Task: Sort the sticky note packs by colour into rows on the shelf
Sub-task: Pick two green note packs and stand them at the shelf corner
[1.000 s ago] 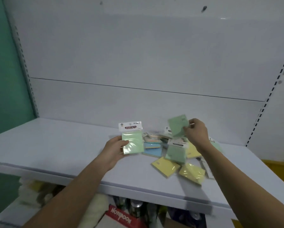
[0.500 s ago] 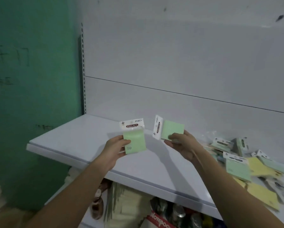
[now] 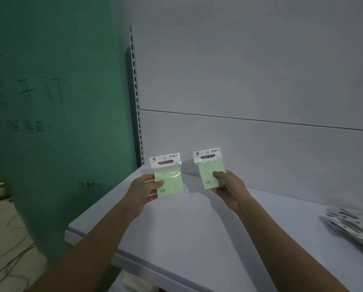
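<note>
Green packs (image 3: 170,178) above white shelf (image 3: 197,239), teal wall (image 3: 60,123) beside.

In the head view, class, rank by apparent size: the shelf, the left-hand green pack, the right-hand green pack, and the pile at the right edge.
1. shelf
2. pile, cropped and blurred, so unsure
3. left-hand green pack and right-hand green pack: look alike, no ranking.

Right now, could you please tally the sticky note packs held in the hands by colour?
Green packs: 2, one in the left hand at, one in the right hand at.
Other colours held: 0.
Total held: 2.
</note>
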Demonstrator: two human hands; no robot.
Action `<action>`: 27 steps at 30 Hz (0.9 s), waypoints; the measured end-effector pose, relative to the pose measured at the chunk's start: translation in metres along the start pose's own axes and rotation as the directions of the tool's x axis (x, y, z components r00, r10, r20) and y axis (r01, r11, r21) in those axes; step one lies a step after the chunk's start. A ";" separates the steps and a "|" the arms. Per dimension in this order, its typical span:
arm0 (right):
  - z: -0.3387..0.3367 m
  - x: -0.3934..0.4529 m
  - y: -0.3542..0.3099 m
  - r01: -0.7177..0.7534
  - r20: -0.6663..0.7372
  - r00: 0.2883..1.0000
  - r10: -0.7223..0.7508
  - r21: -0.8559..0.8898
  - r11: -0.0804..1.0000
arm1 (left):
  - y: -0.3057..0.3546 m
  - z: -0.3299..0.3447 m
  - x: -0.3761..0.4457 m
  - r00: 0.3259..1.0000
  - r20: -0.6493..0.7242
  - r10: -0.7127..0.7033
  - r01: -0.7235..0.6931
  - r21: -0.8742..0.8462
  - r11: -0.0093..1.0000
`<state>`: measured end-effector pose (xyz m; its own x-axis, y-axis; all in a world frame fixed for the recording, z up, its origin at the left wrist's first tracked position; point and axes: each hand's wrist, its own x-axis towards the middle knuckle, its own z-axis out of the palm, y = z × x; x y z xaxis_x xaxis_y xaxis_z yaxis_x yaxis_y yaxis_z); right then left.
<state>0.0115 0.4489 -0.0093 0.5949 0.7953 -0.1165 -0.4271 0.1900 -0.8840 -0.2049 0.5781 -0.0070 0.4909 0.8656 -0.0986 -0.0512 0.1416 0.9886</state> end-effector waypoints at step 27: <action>0.102 0.117 0.087 0.202 -0.341 0.802 -0.491 -0.619 0.759 | -0.017 -0.075 0.211 0.954 0.057 0.294 -0.299 0.237 0.924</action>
<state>-0.0256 0.6170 -0.0535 0.9186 0.3486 0.1860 0.2169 -0.0514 -0.9749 -0.1655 0.7947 -0.0527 0.5031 0.8400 0.2030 0.0118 -0.2416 0.9703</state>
